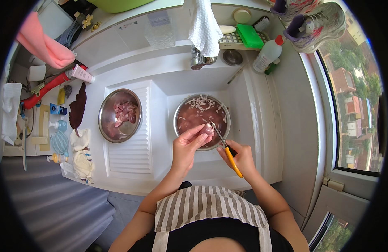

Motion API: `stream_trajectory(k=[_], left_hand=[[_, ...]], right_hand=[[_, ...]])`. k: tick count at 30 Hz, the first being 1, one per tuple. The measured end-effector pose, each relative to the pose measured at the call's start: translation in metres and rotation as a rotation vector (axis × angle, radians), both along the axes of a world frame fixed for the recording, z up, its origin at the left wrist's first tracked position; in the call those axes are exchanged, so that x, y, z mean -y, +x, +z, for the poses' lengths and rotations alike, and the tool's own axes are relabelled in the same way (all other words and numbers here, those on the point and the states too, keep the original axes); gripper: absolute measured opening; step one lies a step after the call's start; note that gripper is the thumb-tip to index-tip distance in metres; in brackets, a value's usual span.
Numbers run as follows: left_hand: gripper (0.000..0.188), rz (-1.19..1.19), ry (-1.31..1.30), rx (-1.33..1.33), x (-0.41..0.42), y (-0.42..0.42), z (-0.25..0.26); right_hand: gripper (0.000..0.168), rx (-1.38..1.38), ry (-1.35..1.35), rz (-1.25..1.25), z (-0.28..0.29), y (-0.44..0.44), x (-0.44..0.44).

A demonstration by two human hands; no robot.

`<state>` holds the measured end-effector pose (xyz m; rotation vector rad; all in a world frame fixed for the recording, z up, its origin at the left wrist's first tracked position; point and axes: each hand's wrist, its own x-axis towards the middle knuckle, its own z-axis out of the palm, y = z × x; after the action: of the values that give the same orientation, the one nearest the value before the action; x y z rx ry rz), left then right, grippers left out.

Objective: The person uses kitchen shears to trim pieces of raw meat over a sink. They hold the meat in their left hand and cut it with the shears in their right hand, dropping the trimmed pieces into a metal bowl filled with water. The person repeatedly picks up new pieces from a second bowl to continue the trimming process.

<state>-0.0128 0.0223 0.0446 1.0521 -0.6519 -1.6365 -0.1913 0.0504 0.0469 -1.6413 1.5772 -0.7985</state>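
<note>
My left hand [188, 146] pinches a piece of pinkish raw meat [207, 129] between thumb and fingers. My right hand [242, 157] grips scissors [233, 162] with yellow and black handles, their blades at the right side of the meat. Both hands are over the near part of a metal bowl [228, 108] standing in the sink basin. Reddish water fills that bowl, and pale scraps [201, 102] float mostly along its far side. To the left, a second metal bowl [104, 132] holds several pieces of raw meat [125, 112].
The second bowl stands on the sink's ribbed drainboard [129, 159]. Behind the basin, a white cloth [205, 28] hangs over the faucet [197, 60]. A red-capped bottle [268, 55] and a soap rack [231, 41] stand at the back right. Cloths [82, 157] lie along the left edge.
</note>
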Motion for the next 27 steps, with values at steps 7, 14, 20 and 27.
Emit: stream_trajectory(k=[7,14,20,27], left_hand=[[0.031,0.011,0.028,-0.111,-0.001,0.003,-0.001],[0.023,0.034,0.02,-0.118,-0.001,0.001,-0.004],[0.023,0.028,0.034,-0.08,-0.001,0.005,-0.005],[0.023,-0.008,0.006,-0.067,-0.002,0.008,-0.007]], right_hand=[[0.026,0.063,-0.043,-0.049,0.004,0.0,0.006],[0.037,-0.266,-0.4,0.04,0.013,0.003,0.015],[0.037,-0.361,-0.442,0.063,0.01,0.0,0.017],[0.036,-0.378,-0.456,0.081,0.006,-0.004,0.016]])
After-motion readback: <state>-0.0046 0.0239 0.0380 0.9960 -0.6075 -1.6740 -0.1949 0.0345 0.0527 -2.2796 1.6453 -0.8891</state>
